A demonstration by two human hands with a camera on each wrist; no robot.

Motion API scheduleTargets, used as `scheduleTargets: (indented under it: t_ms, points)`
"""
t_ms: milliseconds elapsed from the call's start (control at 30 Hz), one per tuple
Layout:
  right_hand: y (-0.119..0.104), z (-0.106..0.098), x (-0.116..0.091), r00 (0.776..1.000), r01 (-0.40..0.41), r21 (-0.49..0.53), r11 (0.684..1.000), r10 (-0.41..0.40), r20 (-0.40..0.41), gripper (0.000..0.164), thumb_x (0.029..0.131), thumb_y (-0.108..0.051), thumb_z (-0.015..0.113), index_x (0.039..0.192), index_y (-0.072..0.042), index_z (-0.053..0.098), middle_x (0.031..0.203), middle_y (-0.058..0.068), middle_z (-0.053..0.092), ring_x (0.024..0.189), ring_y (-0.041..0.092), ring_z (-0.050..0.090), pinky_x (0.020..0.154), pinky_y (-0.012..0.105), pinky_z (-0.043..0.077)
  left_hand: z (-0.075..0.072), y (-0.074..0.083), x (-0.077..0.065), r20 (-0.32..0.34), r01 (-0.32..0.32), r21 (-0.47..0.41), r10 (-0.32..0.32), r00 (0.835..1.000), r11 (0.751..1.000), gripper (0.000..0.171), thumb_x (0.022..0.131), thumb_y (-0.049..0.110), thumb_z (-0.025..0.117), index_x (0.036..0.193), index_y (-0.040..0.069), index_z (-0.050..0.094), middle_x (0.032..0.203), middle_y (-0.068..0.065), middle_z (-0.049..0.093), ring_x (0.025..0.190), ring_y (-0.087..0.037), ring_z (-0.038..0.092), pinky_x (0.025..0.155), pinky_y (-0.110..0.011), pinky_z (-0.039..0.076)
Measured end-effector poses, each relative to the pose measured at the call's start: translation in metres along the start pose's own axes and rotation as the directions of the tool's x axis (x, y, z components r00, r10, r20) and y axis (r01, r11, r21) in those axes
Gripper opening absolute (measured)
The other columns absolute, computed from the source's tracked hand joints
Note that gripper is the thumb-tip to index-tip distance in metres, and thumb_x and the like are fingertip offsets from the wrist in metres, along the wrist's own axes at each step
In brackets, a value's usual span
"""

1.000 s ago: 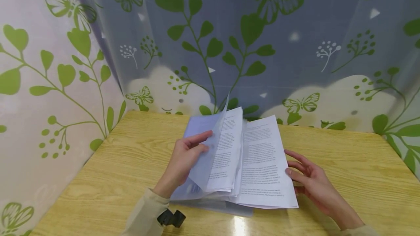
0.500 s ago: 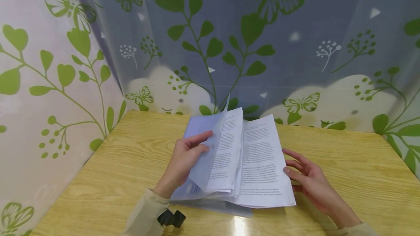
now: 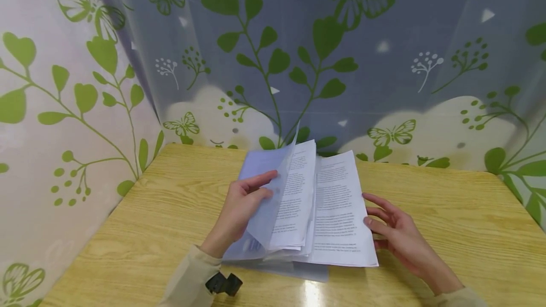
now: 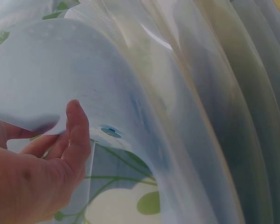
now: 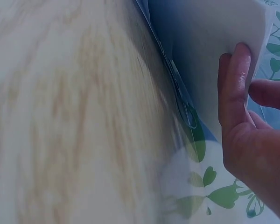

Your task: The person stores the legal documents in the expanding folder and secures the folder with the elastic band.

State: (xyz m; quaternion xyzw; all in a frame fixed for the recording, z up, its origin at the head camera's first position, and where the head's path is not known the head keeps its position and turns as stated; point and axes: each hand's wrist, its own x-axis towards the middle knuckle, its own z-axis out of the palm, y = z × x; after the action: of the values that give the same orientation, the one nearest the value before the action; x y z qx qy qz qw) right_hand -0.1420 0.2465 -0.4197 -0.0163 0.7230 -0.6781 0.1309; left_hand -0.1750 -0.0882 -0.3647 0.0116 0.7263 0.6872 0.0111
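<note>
A translucent bluish plastic folder [image 3: 260, 158] lies spread on the table, with printed pages [image 3: 294, 193] standing in its clear sleeves. My left hand [image 3: 241, 205] pinches a raised plastic flap on the folder's left side. In the left wrist view, that hand [image 4: 46, 172] has its thumb and fingers at the edge of the curved plastic. On the right, a printed paper sheet [image 3: 339, 207] is partly inside a sleeve. My right hand [image 3: 398, 236] grips its outer edge; in the right wrist view, the fingers lie behind the sheet [image 5: 200, 42] and the thumb is on its other side.
The folder rests on a light wood-grain table [image 3: 170, 193]. Behind it hangs a blue-grey curtain [image 3: 273, 60] printed with green leaves and butterflies, and a paler patterned panel [image 3: 72, 108] runs along the left. A black strap piece [image 3: 223, 283] sits at the left cuff.
The right hand has shifted slightly left, bringing the sheet's outer edge left with it, further toward the sleeve. The left hand and flap have barely moved.
</note>
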Motion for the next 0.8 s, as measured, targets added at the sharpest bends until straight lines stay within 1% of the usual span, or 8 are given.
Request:
scheduleTargets:
  t_ms: [200, 467, 567, 800]
  points:
    - [-0.0002, 0.0019, 0.0005, 1.000, 0.006, 0.009, 1.000, -0.006, 0.015, 0.068, 0.102, -0.018, 0.062, 0.161, -0.016, 0.028, 0.120, -0.014, 0.067, 0.093, 0.016, 0.072, 0.070, 0.034, 0.060, 0.0006, -0.0013, 0.0005, 0.006, -0.004, -0.008, 0.004, 1.000, 1.000, 0.041, 0.087, -0.002, 0.062, 0.126, 0.007, 0.074, 0.133, -0.008, 0.070, 0.131, -0.021, 0.051, 0.089, -0.020, 0.047]
    - [0.0001, 0.0045, 0.0037, 1.000, 0.010, 0.023, 1.000, -0.010, 0.016, 0.066, 0.102, -0.015, 0.062, 0.160, -0.017, 0.030, 0.121, -0.011, 0.066, 0.089, 0.019, 0.074, 0.068, 0.034, 0.060, 0.0002, -0.0012, 0.0000, 0.005, -0.004, -0.001, 0.004, 1.000, 1.000, 0.041, 0.088, -0.001, 0.062, 0.126, 0.007, 0.073, 0.133, -0.008, 0.071, 0.135, -0.022, 0.051, 0.090, -0.020, 0.046]
    - [0.0000, 0.0052, 0.0042, 1.000, 0.013, 0.038, 0.999, -0.014, 0.021, 0.066, 0.102, -0.014, 0.061, 0.160, -0.016, 0.029, 0.120, -0.012, 0.067, 0.090, 0.018, 0.074, 0.068, 0.034, 0.060, 0.0000, -0.0012, -0.0002, 0.005, -0.005, 0.001, 0.005, 1.000, 1.000, 0.041, 0.088, -0.001, 0.062, 0.126, 0.006, 0.073, 0.133, -0.008, 0.070, 0.136, -0.022, 0.051, 0.091, -0.020, 0.046]
    - [-0.0009, 0.0078, 0.0044, 0.999, 0.015, 0.033, 0.999, -0.016, 0.032, 0.069, 0.101, -0.016, 0.063, 0.161, -0.015, 0.027, 0.121, -0.012, 0.066, 0.092, 0.017, 0.073, 0.069, 0.034, 0.061, 0.0002, -0.0012, 0.0002, 0.003, -0.006, -0.001, 0.006, 1.000, 1.000, 0.040, 0.088, -0.001, 0.063, 0.126, 0.007, 0.074, 0.134, -0.008, 0.070, 0.133, -0.021, 0.052, 0.090, -0.020, 0.046]
